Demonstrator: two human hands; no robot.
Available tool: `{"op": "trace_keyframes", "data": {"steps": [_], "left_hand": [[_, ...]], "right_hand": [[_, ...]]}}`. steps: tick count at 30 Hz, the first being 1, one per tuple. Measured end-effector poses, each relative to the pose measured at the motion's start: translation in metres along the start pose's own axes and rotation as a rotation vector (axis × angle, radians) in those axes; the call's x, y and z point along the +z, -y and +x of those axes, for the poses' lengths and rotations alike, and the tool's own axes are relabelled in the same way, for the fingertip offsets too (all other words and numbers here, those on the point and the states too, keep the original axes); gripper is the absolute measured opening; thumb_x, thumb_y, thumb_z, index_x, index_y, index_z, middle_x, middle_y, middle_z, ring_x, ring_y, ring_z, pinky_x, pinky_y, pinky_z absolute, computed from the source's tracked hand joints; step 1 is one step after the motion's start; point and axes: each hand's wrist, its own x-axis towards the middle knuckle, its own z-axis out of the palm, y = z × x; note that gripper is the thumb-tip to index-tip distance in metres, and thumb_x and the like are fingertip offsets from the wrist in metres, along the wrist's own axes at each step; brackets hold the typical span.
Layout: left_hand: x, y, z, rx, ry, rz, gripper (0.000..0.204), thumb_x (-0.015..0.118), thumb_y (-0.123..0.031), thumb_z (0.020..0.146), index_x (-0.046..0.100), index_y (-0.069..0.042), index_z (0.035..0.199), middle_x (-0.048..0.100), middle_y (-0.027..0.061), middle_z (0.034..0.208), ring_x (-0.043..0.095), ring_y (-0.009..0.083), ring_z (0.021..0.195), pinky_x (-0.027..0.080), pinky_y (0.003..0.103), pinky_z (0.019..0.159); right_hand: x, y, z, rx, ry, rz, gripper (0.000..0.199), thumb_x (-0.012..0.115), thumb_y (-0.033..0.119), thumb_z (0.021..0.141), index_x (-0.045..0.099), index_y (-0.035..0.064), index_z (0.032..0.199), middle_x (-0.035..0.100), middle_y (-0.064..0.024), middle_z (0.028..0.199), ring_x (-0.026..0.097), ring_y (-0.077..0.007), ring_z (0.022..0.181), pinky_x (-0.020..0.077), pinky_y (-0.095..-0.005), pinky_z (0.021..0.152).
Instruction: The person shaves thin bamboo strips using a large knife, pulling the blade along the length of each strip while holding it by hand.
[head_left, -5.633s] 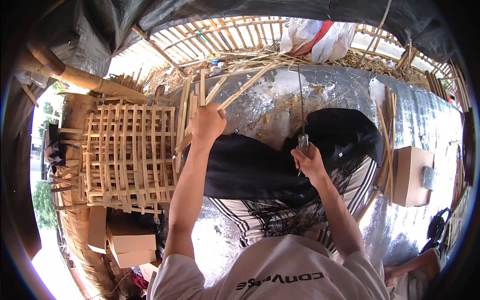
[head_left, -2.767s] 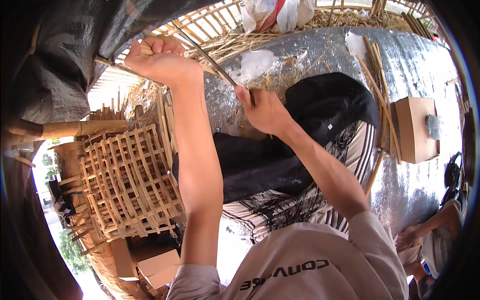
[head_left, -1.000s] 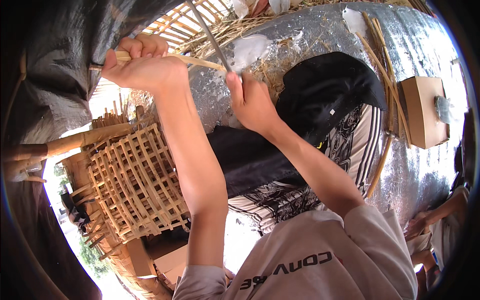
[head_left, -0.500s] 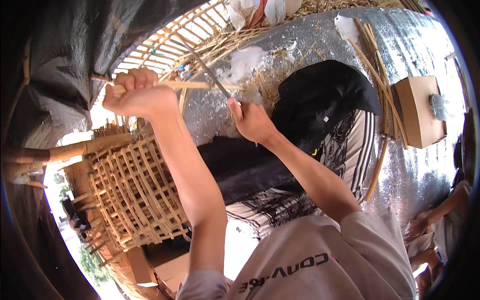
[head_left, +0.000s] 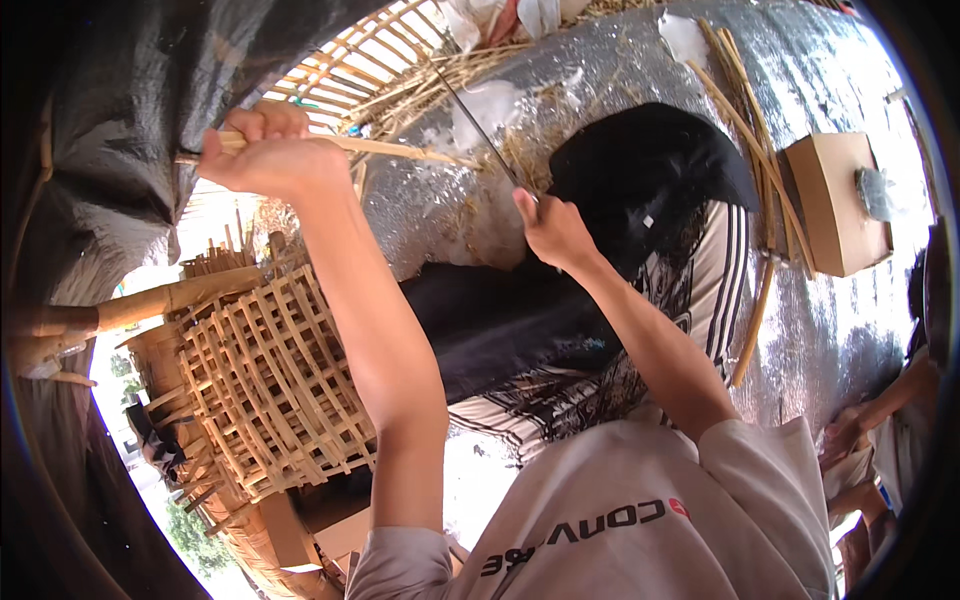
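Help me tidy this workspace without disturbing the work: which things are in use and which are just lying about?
In use:
- left hand gripping a bamboo strip
- right hand holding a long blade against it

Lying about:
- woven bamboo lattice
- cardboard box
- loose bamboo strips
- black cloth

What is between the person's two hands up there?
In the head view, the left hand holds a bamboo strip running toward the right hand, whose long thin blade crosses near the strip's tip; silver sheet shows behind.
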Motion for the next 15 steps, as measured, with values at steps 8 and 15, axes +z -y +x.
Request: {"op": "trace_keyframes", "data": {"steps": [8, 15], "left_hand": [[0.012, 0.014, 0.002, 0.052, -0.004, 0.059, 0.041, 0.034, -0.047, 0.090, 0.026, -0.016, 0.064, 0.024, -0.0017, 0.059, 0.016, 0.0112, 0.051, 0.013, 0.030, 0.050], [0.006, 0.000, 0.006, 0.028, -0.114, 0.090, 0.040, 0.040, -0.047, 0.080, 0.025, -0.017, 0.059, 0.022, -0.0010, 0.054, 0.015, 0.0131, 0.048, 0.012, 0.030, 0.048]], "right_hand": [[0.016, 0.054, -0.006, -0.364, -0.073, 0.391, 0.062, 0.040, 0.049, 0.101, 0.064, -0.0055, 0.084, 0.063, -0.0317, 0.079, 0.061, -0.0518, 0.083, 0.0468, -0.0566, 0.077], [0.002, 0.028, 0.015, -0.097, 0.059, 0.056, 0.071, 0.037, 0.056, 0.101, 0.058, -0.0046, 0.072, 0.059, -0.0287, 0.065, 0.061, -0.0480, 0.070, 0.0469, -0.0487, 0.062]]}}
